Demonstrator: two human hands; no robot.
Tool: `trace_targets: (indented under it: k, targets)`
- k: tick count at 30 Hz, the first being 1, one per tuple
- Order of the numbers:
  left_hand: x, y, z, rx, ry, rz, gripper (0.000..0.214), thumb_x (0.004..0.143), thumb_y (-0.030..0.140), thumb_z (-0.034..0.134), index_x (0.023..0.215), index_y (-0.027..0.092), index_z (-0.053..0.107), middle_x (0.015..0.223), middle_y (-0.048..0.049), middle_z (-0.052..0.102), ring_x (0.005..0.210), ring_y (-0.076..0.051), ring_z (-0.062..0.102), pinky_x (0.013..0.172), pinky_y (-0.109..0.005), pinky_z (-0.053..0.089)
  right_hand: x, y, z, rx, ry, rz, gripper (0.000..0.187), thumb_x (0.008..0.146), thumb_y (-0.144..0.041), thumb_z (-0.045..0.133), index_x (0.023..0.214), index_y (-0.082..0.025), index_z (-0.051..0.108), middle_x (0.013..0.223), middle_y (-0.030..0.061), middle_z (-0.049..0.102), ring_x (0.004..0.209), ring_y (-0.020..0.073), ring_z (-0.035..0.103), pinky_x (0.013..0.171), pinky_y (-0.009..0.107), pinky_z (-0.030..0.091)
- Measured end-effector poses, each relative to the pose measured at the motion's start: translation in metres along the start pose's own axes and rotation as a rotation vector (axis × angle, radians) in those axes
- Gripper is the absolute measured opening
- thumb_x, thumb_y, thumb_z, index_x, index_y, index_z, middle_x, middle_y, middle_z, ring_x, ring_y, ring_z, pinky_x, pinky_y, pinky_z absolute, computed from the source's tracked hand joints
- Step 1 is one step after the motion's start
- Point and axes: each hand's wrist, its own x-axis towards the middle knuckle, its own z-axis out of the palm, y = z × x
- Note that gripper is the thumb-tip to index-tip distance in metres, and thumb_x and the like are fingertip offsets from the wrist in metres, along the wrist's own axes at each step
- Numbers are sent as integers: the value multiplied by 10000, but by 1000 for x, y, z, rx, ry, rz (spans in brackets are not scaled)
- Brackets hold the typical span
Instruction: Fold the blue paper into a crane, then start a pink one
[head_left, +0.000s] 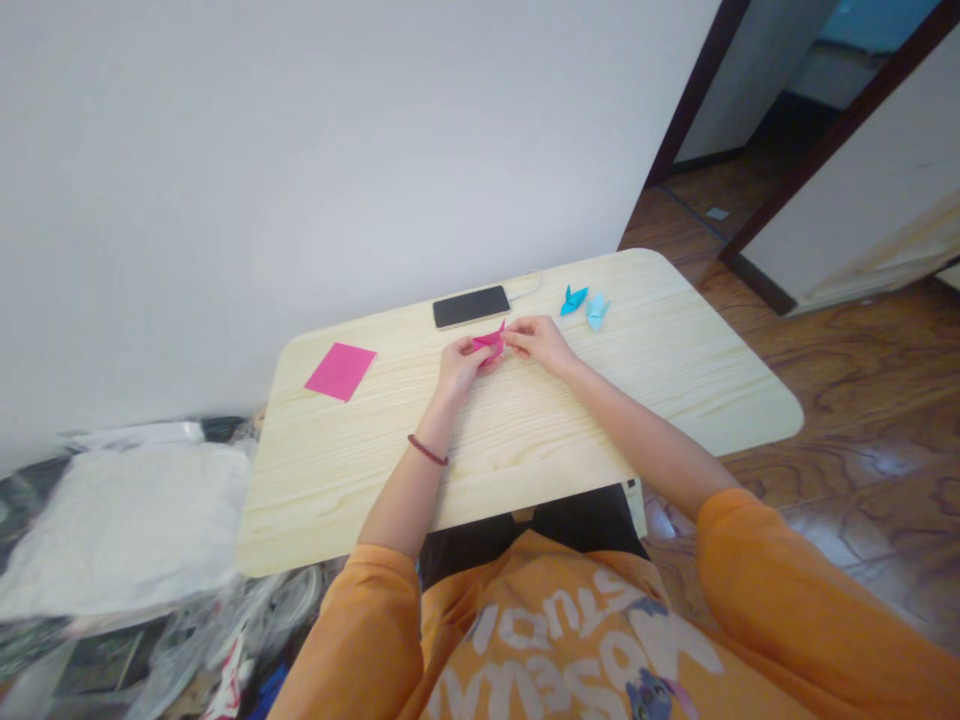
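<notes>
A pink folded paper figure (489,343) is held between my two hands above the middle of the table. My left hand (460,364) grips its left side, the fingers closed round it. At its right end, my right hand (538,342) pinches the paper between thumb and fingertips. A narrow point of the paper sticks up near the right fingertips. The fingers partly hide the folds. To the right lie a darker blue paper crane (574,300) and a light blue paper crane (597,311), close together.
A stack of square pink paper (341,371) lies on the left of the pale wooden table (360,490). Behind my hands is a black phone (471,307) with a white cable (529,288). A white wall stands along the far edge. Bagged items (127,520) sit left of the table.
</notes>
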Motion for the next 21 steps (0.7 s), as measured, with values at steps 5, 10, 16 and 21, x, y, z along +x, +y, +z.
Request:
trace_targets:
  k: [5,10,16,21]
  targets:
    - [3,0,-1,114,37,43,172,575,153,785,695,132,662,592,-5,662,465,-73,539,459,-194,402,-1,-2,0,-40,4,41,227,718,-258,719,581,-143,579,433,-48,504,376,45,385,386,198,261]
    - [5,-5,1,53,71,68,168,545,152,769,645,139,635,632,-18,674,585,-118,610,613,-253,491,-2,-3,2,-5,-45,76,153,726,-160,685,616,-140,580,432,-58,508,371,43,403,395,190,283]
    - [6,-10,0,26,91,121,175,536,148,763,597,143,599,645,-19,671,620,-127,608,705,-294,501,-1,0,2,35,-92,143,206,749,-171,691,591,-141,562,443,-56,501,373,35,407,378,173,281]
    - [9,-12,-1,17,105,133,195,517,164,765,576,154,579,628,-8,672,614,-127,612,703,-291,504,-1,1,3,57,-97,163,178,740,-147,709,625,-139,574,454,-62,504,377,32,407,379,163,282]
